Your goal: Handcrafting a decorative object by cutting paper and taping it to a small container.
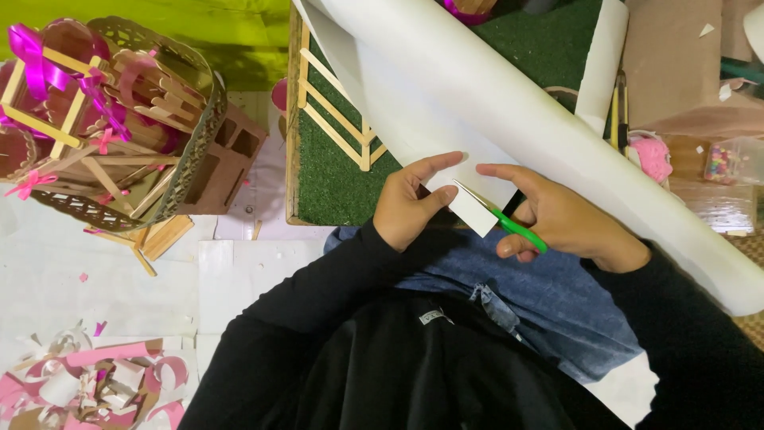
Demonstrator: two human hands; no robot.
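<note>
- The work in hand is a scissor cut into the white paper (477,211). The blades sit at the paper's corner near the person's lap, and only a short slit shows there, so I judge the cut to be in its early part, with most of the sheet uncut.
- The paper belongs to a big roll (557,135) that runs slantwise from the top middle to the right edge, lying over a board covered in green turf (334,175). A loose flap hangs off the roll toward the person.
- The left hand (410,203) comes in from the lower left in a black sleeve. Its thumb and forefinger pinch the flap's edge, thumb on top, the other fingers curled under, and they hold the paper taut just beside the blades.
- The right hand (561,219) comes in from the right, palm turned down. Its fingers are closed through the green handles of the scissors (509,223), and the forefinger stretches out along the top toward the paper.
- The blades point left and up into the paper; how far they gape I cannot tell, as the flap covers most of them.
- Both hands hover above the lap, over blue jeans (557,302), at the near edge of the board.
- On the left stands a craft-stick model (103,119) with pink ribbons; paper scraps (87,382) lie at the lower left.
</note>
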